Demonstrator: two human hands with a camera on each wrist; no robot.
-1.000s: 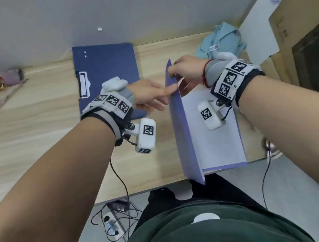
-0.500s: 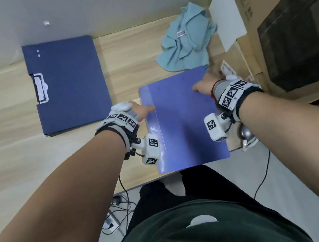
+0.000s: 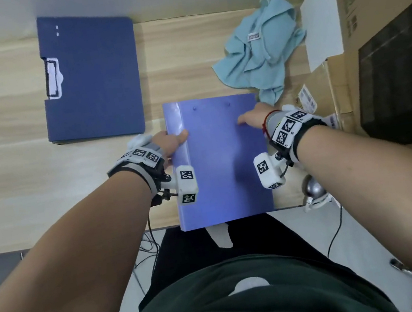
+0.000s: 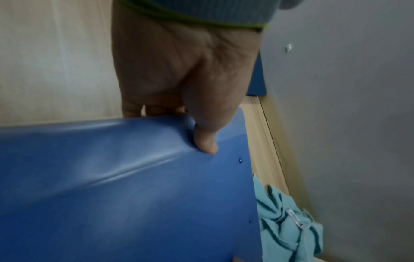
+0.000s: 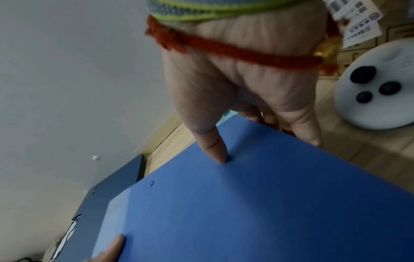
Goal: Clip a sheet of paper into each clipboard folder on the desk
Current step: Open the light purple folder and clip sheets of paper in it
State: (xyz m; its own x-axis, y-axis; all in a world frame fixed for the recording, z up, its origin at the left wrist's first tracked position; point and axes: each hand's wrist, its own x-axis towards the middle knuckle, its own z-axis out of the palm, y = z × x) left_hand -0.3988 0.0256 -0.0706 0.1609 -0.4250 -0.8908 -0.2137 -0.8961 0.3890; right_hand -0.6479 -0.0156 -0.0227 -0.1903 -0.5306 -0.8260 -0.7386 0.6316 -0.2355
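desk (image 3: 12,165): light wood, carries everything; near edge runs just under the closed folder.
cardboard box (image 3: 393,50): far right, well off the work area, likely just stored there.
dark folder (image 3: 91,77): far left of the desk, flat, closed, clip on its left edge; apart from both hands, probably waiting its turn or parked as done, can't tell which.
light blue folder (image 3: 223,161): near centre, closed, lying flat, near end hangs slightly over the desk edge; paper inside not visible.
cloth (image 3: 260,47): crumpled, far right, just beyond the folder's far right corner.
left hand (image 3: 169,142): grips the folder's left spine edge, thumb on top, fingers curled under; looks like a hold for lifting or sliding.
right hand (image 3: 254,118): grips the right edge the same way, thumb pressed on the cover; two-sided hold keeps it shut and level.
thumb (image 4: 205,140): dents the cover near the spine fold.
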